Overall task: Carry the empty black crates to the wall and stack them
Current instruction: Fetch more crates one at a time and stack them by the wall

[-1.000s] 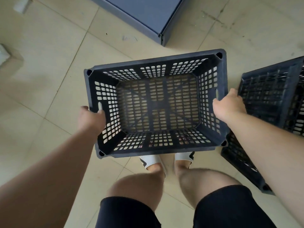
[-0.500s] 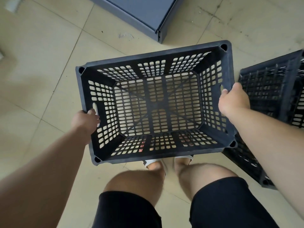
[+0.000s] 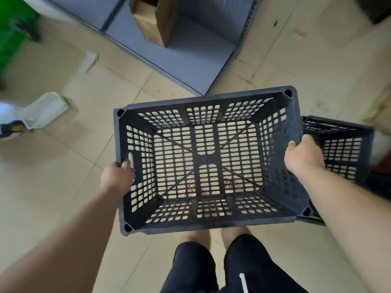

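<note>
Holds the empty black crate (image 3: 203, 100) clear of the tiled floor (image 3: 63, 187), open side up, in front of the legs. Grips it at both short ends: left hand (image 3: 117, 178) curled round the end wall at the handle slot, thumb at the slot, remaining fingers hidden outside the wall; right hand (image 3: 303, 154) closed over the opposite rim, thumb on the inner face, fingers wrapped out of sight on the far side. Likely troubles from here, by judgement only: clipping the second black crate (image 3: 342, 149) just beside on the right (near edge tucked under the carried corner, in this view) on swinging away. Also tripping on the grey shelf panel (image 3: 186, 51) lying flat ahead, or on the cardboard box (image 3: 156, 20) standing on it, with the feet mostly screened by the crate's perforated bottom. Also losing the right-hand hold, with no handle slot visible under that hand. No wall in view, and no stack either, so no telling the direction or the height of the set-down. Hard to identify: the blurred green object (image 3: 10, 28) at upper left and the white perforated piece (image 3: 45, 109) near the left edge. Cut off behind the right forearm: the lower part of the second crate.
</note>
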The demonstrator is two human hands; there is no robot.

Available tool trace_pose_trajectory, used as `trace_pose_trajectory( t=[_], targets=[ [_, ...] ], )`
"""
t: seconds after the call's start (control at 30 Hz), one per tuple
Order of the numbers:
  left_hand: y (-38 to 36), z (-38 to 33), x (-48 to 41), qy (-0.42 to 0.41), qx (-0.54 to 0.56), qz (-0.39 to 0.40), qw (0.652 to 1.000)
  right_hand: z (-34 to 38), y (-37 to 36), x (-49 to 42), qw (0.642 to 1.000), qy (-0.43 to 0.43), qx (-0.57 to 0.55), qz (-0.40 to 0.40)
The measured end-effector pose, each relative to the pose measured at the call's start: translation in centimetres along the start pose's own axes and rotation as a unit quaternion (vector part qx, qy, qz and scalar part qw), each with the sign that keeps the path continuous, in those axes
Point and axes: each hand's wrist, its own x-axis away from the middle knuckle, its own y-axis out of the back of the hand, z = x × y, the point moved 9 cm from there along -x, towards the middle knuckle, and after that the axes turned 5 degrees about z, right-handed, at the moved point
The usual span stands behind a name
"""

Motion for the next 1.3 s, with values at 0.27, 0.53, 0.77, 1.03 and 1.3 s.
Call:
trace_pose_trajectory(
  t=[0.27, 0.53, 0.77, 1.03, 1.3],
  targets=[
    [8.0, -0.5, 10.8, 0.007, 0.037, -0.004, 0.999, 1.7, 10.4, 9.7, 0.999, 0.037, -0.011, -0.017],
    [11.9, 2.1, 19.6, 0.025, 0.126, -0.049, 0.990, 4.2, 16.3, 15.1, 0.993, 0.110, 0.020, -0.026],
    [14.4, 6.3, 26.5, 0.060, 0.231, -0.110, 0.965, 8.7, 19.4, 18.3, 0.981, 0.188, 0.049, -0.026],
    [13.2, 19.9, 37.8, 0.134, 0.352, -0.205, 0.903, 15.1, 15.3, 26.2, 0.920, 0.366, 0.140, 0.026],
    [9.4, 37.0, 50.2, 0.249, 0.445, -0.287, 0.811, 15.8, 6.8, 42.0, 0.808, 0.544, 0.215, 0.069]
  ],
)
